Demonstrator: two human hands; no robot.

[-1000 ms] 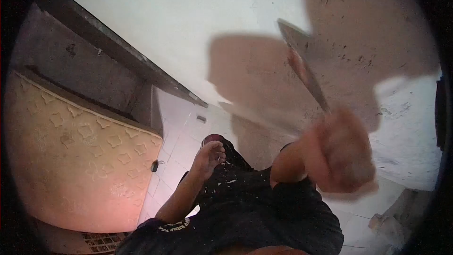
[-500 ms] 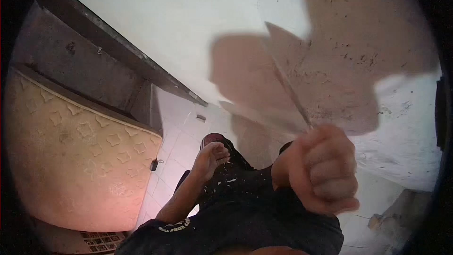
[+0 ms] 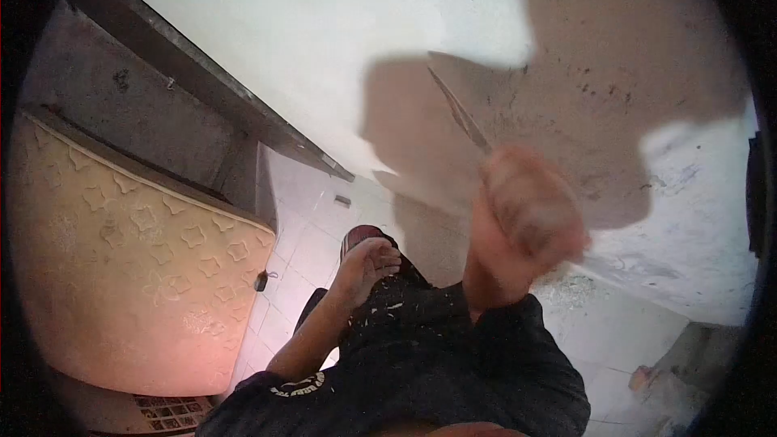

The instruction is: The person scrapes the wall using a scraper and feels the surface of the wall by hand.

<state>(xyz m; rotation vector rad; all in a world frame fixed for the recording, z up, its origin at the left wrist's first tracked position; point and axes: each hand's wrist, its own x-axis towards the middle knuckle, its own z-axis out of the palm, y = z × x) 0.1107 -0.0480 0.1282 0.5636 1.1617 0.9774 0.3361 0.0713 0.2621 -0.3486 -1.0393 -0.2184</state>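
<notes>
My right hand (image 3: 530, 206), blurred by motion, is closed around a thin-bladed scraper (image 3: 460, 105). Its handle is hidden in my fist. The narrow blade, seen almost edge-on, points up and left toward the wall (image 3: 324, 24); whether its tip touches cannot be made out. A large shadow covers the rough, dark-flecked part of the wall behind the blade. My left hand (image 3: 368, 267) hangs low by my leg, fingers loosely extended and holding nothing. Small pale flakes lie on my dark trousers (image 3: 405, 299).
A quilted mattress (image 3: 146, 259) leans at the left beside a dark recess (image 3: 129, 89) with a thick ledge. A small block (image 3: 342, 201) lies on the tiled floor (image 3: 295, 218). A patterned grille (image 3: 174, 413) is at lower left, and a clear plastic bag (image 3: 668, 388) at lower right.
My right hand has moved up and slightly left along the wall with the scraper, and the blade tip has shifted left. My left hand has barely moved.
</notes>
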